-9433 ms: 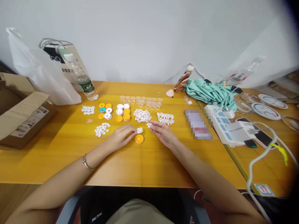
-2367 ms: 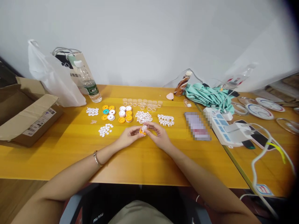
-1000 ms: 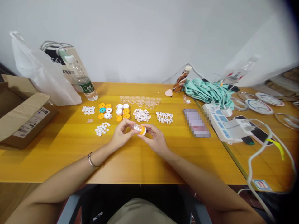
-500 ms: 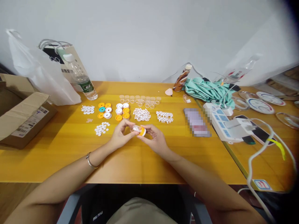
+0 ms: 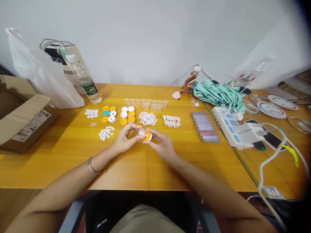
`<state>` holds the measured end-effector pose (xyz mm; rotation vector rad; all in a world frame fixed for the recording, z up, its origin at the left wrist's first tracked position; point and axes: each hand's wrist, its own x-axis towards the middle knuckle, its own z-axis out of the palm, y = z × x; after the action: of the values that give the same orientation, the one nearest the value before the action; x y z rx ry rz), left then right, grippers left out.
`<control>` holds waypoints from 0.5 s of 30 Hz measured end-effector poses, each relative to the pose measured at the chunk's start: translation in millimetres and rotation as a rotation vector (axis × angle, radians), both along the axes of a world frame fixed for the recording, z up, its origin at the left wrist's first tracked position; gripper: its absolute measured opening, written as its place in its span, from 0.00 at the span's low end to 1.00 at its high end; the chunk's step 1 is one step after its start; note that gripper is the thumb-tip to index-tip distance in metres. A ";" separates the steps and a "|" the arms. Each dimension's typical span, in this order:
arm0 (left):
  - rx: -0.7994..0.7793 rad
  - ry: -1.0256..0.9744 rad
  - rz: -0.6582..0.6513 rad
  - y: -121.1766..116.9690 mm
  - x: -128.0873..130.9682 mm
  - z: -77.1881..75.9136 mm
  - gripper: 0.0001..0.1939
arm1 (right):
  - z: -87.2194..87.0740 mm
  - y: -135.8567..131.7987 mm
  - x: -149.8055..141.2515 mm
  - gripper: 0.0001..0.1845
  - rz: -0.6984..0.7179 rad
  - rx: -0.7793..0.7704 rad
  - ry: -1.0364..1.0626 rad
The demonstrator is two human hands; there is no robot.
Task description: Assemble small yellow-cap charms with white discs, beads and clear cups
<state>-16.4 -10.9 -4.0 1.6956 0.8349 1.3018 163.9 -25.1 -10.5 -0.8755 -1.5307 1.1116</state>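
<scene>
From the head camera I see both hands meeting just above the yellow table (image 5: pixel 150 168), near its middle. My left hand (image 5: pixel 124 139) has thumb and fingers curled and pinching the clear end of a small vial (image 5: pixel 142 132), which lies on its side between the two hands. My right hand (image 5: pixel 162 144) pinches the orange cap (image 5: pixel 148 135) at the vial's other end, with the remaining fingers loosely curved beneath. Something white seems to sit inside the clear part, but it is too small for me to tell what. A metal bracelet (image 5: pixel 91 166) circles the left wrist.

Behind the hands, parts are laid out in groups: a row of clear cups (image 5: pixel 145 103) farthest back, orange, white and one teal caps (image 5: pixel 118 114) in front of them, two heaps of white lattice pieces (image 5: pixel 159 119) to their right, and two small clusters of white discs (image 5: pixel 100 124) to the left.

At the far left stand a water bottle (image 5: pixel 84 80), a white plastic bag (image 5: pixel 41 76) and an open cardboard box (image 5: pixel 21 119). At the right lie a phone (image 5: pixel 205 127), a power strip (image 5: pixel 233 128), a teal cloth (image 5: pixel 220 95) and a brown drink bottle (image 5: pixel 190 81) near the wall.
</scene>
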 end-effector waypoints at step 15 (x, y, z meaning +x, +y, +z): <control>-0.030 -0.115 0.192 -3.1 4.7 12.5 0.11 | 0.8 7.0 -4.0 0.21 0.092 -0.266 0.195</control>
<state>-11.7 -14.0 8.5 1.5311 0.9626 1.4935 159.9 -18.1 -9.7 -0.8512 -1.2911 1.4480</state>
